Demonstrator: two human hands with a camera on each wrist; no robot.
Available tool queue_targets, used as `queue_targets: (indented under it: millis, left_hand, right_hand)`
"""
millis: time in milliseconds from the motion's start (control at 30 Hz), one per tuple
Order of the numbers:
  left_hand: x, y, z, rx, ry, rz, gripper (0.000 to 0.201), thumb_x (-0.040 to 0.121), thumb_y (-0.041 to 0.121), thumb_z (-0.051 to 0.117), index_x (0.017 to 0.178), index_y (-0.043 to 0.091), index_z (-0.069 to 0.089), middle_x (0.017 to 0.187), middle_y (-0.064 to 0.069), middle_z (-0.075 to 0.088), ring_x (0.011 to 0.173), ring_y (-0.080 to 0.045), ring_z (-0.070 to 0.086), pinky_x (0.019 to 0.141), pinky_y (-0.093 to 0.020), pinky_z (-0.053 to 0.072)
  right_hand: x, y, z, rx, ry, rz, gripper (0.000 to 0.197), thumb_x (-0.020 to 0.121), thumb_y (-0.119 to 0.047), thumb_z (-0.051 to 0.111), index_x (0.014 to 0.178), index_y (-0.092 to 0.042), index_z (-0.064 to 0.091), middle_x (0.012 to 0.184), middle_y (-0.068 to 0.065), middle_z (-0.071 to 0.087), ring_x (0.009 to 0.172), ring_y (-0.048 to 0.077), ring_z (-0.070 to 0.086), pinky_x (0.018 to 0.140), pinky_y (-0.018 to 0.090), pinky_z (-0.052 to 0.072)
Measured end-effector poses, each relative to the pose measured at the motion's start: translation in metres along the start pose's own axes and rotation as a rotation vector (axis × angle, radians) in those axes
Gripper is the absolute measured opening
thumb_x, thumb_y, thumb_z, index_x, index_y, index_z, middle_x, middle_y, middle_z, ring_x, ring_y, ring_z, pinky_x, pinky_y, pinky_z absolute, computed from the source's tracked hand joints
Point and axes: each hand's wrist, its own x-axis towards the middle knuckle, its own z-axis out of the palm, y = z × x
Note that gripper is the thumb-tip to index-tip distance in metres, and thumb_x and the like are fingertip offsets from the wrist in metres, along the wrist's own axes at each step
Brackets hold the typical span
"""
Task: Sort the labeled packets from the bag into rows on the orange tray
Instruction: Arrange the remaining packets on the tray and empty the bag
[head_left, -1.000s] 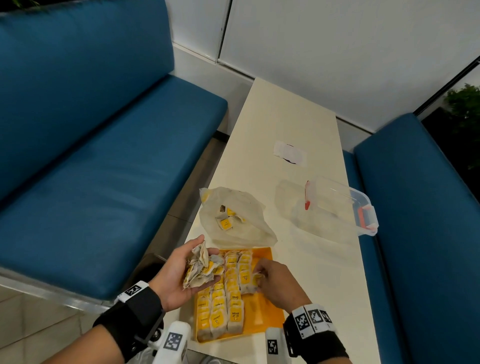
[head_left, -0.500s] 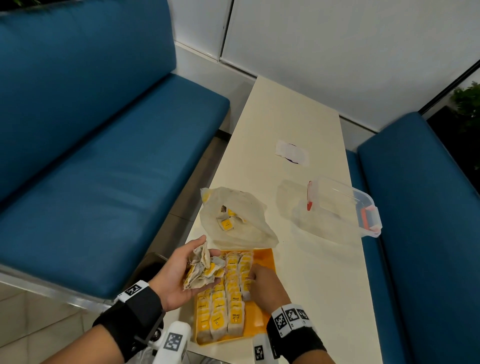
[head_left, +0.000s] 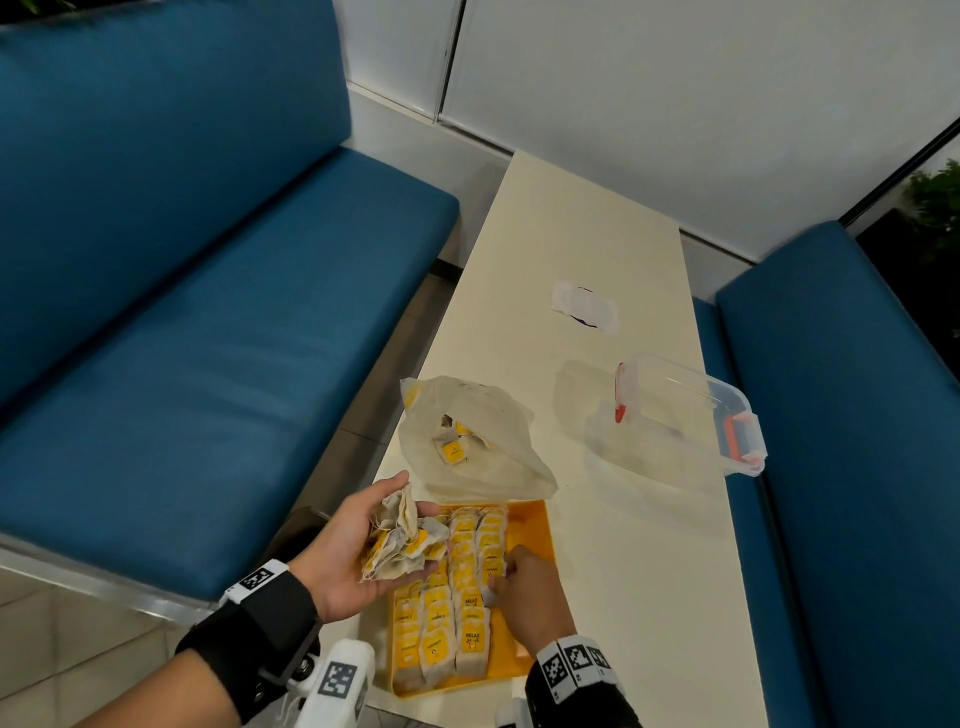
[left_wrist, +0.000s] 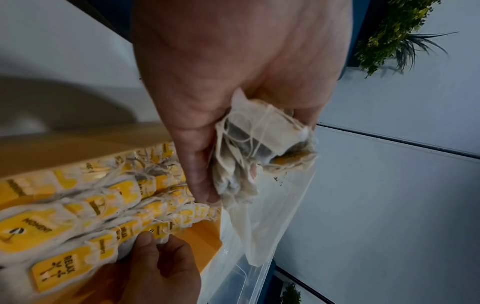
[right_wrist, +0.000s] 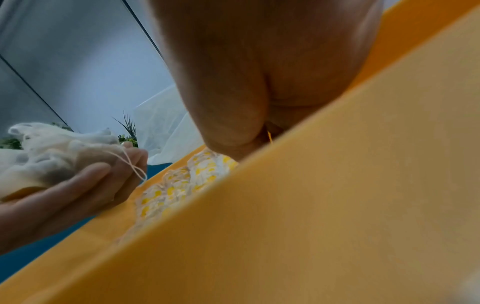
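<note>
The orange tray (head_left: 530, 525) lies at the table's near edge with three rows of yellow-labeled packets (head_left: 447, 618) standing in it. My left hand (head_left: 410, 525) hovers over the tray's left side and grips a loose bundle of packets (head_left: 400, 551), also seen in the left wrist view (left_wrist: 262, 144). My right hand (head_left: 498, 582) is down at the right row, thumb and curled fingers pinching one packet (left_wrist: 161, 230) there. The translucent bag (head_left: 467, 436) lies just beyond the tray with a few packets (head_left: 454, 449) inside.
A clear plastic box (head_left: 685, 415) with red clips sits on the table's right side. A white paper slip (head_left: 584, 306) lies farther back. Blue benches (head_left: 208, 338) flank the narrow cream table (head_left: 623, 545).
My right hand has slid along the right row toward me and now pinches a packet mid-row. The left hand has kept still with its bundle.
</note>
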Motion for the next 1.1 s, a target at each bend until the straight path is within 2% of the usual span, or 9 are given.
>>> queue_targets:
  millis: [200, 400, 533, 600, 667, 733, 800, 967, 1100]
  left_hand:
    - [0.001, 0.002, 0.002, -0.014, -0.001, -0.010, 0.072, 0.084, 0.051, 0.069, 0.128, -0.005, 0.063, 0.121, -0.028, 0.063, 0.103, -0.038, 0.065, 0.095, -0.050, 0.055]
    - [0.002, 0.004, 0.001, -0.001, -0.001, -0.020, 0.073, 0.083, 0.052, 0.069, 0.128, -0.005, 0.064, 0.123, -0.029, 0.063, 0.113, -0.041, 0.061, 0.098, -0.051, 0.053]
    - [-0.002, 0.006, 0.005, -0.064, -0.009, -0.029, 0.069, 0.085, 0.051, 0.068, 0.126, -0.004, 0.066, 0.136, -0.028, 0.061, 0.123, -0.041, 0.062, 0.093, -0.049, 0.058]
    - [-0.003, 0.006, 0.010, -0.102, -0.016, -0.029, 0.062, 0.086, 0.050, 0.068, 0.121, 0.000, 0.070, 0.135, -0.028, 0.061, 0.123, -0.043, 0.062, 0.097, -0.050, 0.056]
    - [-0.003, 0.006, 0.017, -0.121, -0.018, -0.024, 0.060, 0.086, 0.050, 0.068, 0.118, 0.000, 0.071, 0.130, -0.027, 0.065, 0.118, -0.044, 0.065, 0.103, -0.053, 0.051]
    - [-0.002, 0.005, 0.023, -0.122, -0.018, -0.011, 0.060, 0.087, 0.051, 0.066, 0.118, 0.000, 0.071, 0.120, -0.025, 0.070, 0.109, -0.042, 0.070, 0.102, -0.054, 0.051]
    - [0.000, 0.002, 0.028, -0.124, -0.023, -0.004, 0.059, 0.088, 0.051, 0.066, 0.117, -0.001, 0.071, 0.108, -0.022, 0.072, 0.095, -0.037, 0.073, 0.097, -0.054, 0.055]
    - [0.003, 0.000, 0.030, -0.106, -0.053, 0.003, 0.058, 0.087, 0.053, 0.066, 0.112, 0.002, 0.074, 0.105, -0.020, 0.069, 0.090, -0.035, 0.070, 0.110, -0.055, 0.045]
    - [0.001, 0.001, 0.028, -0.154, -0.117, -0.017, 0.055, 0.090, 0.054, 0.063, 0.114, 0.005, 0.069, 0.106, -0.022, 0.067, 0.093, -0.038, 0.067, 0.111, -0.057, 0.038]
  right_hand:
    - [-0.005, 0.001, 0.004, 0.074, 0.016, -0.031, 0.008, 0.095, -0.016, 0.059, 0.094, -0.023, 0.054, 0.080, -0.012, 0.055, 0.073, 0.002, 0.053, 0.056, 0.011, 0.038]
    - [-0.014, 0.002, 0.006, 0.127, 0.026, -0.034, 0.006, 0.095, -0.016, 0.058, 0.097, -0.021, 0.057, 0.081, -0.011, 0.058, 0.073, 0.003, 0.054, 0.061, 0.011, 0.043]
    - [-0.022, -0.008, -0.010, 0.090, 0.025, -0.006, 0.028, 0.095, -0.019, 0.058, 0.123, -0.018, 0.050, 0.105, -0.001, 0.063, 0.094, 0.015, 0.061, 0.076, 0.021, 0.044]
    - [-0.029, -0.015, -0.023, 0.053, 0.126, -0.087, 0.036, 0.096, -0.021, 0.057, 0.131, -0.021, 0.049, 0.116, -0.002, 0.061, 0.105, 0.014, 0.061, 0.082, 0.021, 0.045]
    - [-0.036, -0.025, -0.035, 0.155, 0.225, -0.294, 0.030, 0.094, -0.019, 0.063, 0.122, -0.028, 0.059, 0.104, -0.011, 0.061, 0.094, 0.003, 0.061, 0.080, 0.018, 0.047]
    - [-0.038, -0.034, -0.040, 0.278, 0.212, -0.512, 0.028, 0.089, -0.014, 0.069, 0.110, -0.032, 0.068, 0.089, -0.020, 0.060, 0.080, 0.001, 0.060, 0.073, 0.013, 0.047]
    - [-0.038, -0.041, -0.039, 0.316, 0.170, -0.617, 0.027, 0.087, -0.014, 0.071, 0.106, -0.032, 0.072, 0.085, -0.022, 0.062, 0.077, 0.001, 0.060, 0.070, 0.011, 0.047]
    - [-0.032, -0.051, -0.037, 0.343, 0.169, -0.603, 0.017, 0.087, -0.026, 0.066, 0.101, -0.030, 0.074, 0.091, -0.016, 0.072, 0.084, 0.001, 0.066, 0.074, 0.025, 0.056]
    - [-0.032, -0.051, -0.044, 0.436, 0.108, -0.527, 0.016, 0.087, -0.015, 0.068, 0.097, -0.023, 0.078, 0.087, -0.020, 0.072, 0.074, -0.001, 0.068, 0.073, 0.019, 0.054]
